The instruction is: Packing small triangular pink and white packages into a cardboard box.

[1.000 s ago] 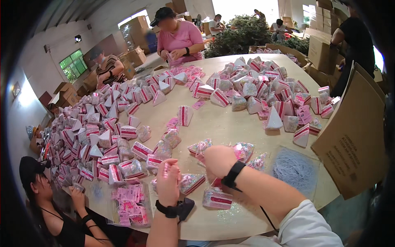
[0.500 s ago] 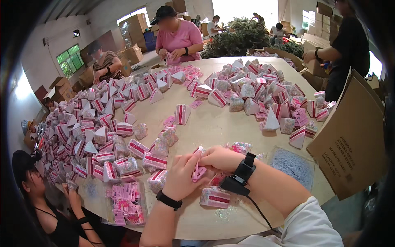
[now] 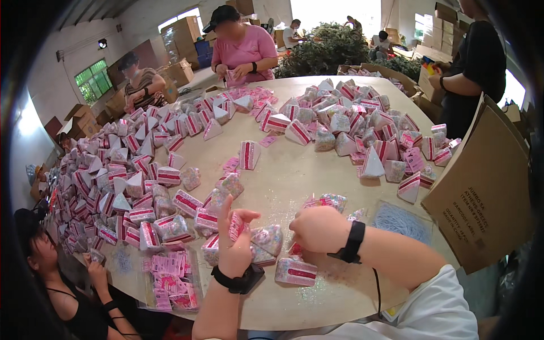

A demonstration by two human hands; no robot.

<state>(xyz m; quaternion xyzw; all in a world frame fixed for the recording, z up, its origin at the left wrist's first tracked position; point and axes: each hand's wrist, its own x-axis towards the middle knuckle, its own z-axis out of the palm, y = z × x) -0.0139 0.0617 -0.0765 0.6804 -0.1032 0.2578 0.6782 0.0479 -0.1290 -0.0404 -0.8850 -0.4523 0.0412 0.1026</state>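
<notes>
My left hand is partly closed, one finger pointing up, with a small pink card tag in its grip. Right beside it is a glittery toy cake slice in clear wrap; whether it hangs from the tag I cannot tell. My right hand has its fingers curled together, low over the table; what they hold, if anything, is hidden. Just below it lies another wrapped cake slice with a dark pink stripe. More slices lie behind the right hand.
Heaps of cake slices cover the table's left side and far right. A clear tray holds pink tags; another tray holds pale strings. A cardboard box stands at the right edge. Co-workers sit or stand around the table.
My hands have moved apart: the left slightly left with the pink tag, the right lower and to the right. A cake slice now shows beside my left hand.
</notes>
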